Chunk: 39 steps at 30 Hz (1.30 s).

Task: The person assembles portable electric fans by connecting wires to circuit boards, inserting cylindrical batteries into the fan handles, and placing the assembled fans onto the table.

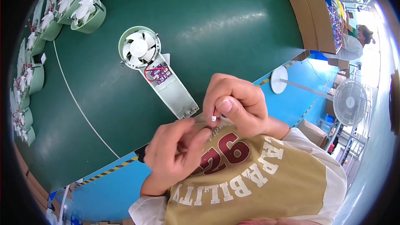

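In front of my shirt, my right hand [239, 104] is closed in a pinch on a red wire that ends in a small white plug [213, 118]. My left hand [173, 150] is curled beside it, thumb and forefinger together just below the plug; what lies between those fingertips is too small to make out. Beyond my hands a half-built handheld fan lies on the table. Its round pale green head has white blades [139, 48], and its long open handle [177, 93] holds a purple circuit board [161, 73] with red and black wires.
The green table [233, 29] carries rows of similar fan bodies [89, 14] along its left side and more at the far edge. At the right stands an open cardboard box [310, 21], with a person in white beyond it. A white standing fan [350, 102] is on the blue floor.
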Available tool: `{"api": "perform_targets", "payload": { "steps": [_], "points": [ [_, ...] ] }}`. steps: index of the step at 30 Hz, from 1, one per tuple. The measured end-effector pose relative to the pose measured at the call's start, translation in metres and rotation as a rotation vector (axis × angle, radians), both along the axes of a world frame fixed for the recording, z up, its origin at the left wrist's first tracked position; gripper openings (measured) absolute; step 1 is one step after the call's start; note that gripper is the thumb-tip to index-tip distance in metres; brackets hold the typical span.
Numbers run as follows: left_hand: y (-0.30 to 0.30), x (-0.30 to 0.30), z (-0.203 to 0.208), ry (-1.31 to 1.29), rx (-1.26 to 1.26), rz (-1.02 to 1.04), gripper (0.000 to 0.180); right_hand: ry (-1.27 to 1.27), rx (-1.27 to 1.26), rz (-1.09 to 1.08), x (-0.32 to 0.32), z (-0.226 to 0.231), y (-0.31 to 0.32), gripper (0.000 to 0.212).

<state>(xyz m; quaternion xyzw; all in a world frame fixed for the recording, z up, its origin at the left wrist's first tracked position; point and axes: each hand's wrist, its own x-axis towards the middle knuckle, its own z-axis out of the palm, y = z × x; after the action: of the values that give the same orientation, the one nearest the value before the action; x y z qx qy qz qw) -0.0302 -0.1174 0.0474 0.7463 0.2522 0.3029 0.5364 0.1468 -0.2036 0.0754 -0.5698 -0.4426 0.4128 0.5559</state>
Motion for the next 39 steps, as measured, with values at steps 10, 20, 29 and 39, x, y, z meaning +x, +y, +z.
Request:
{"api": "perform_targets", "payload": {
  "steps": [10,20,29,39],
  "points": [
    [0.002,0.004,-0.004,-0.161,0.087,0.047,0.026,-0.630,0.298,-0.047,-0.003,-0.022,0.004,0.012],
    [-0.002,0.005,-0.004,-0.100,0.076,0.060,0.023,-0.610,0.252,-0.003,-0.005,-0.017,0.005,0.012],
    [-0.004,0.004,-0.016,-0.171,-0.098,0.092,0.021,-0.126,0.069,0.007,-0.005,-0.013,0.005,0.013],
    [0.021,0.010,-0.019,0.370,-0.121,0.167,0.033,-0.530,0.004,-0.057,0.038,-0.015,0.042,0.010]
  ]
}}
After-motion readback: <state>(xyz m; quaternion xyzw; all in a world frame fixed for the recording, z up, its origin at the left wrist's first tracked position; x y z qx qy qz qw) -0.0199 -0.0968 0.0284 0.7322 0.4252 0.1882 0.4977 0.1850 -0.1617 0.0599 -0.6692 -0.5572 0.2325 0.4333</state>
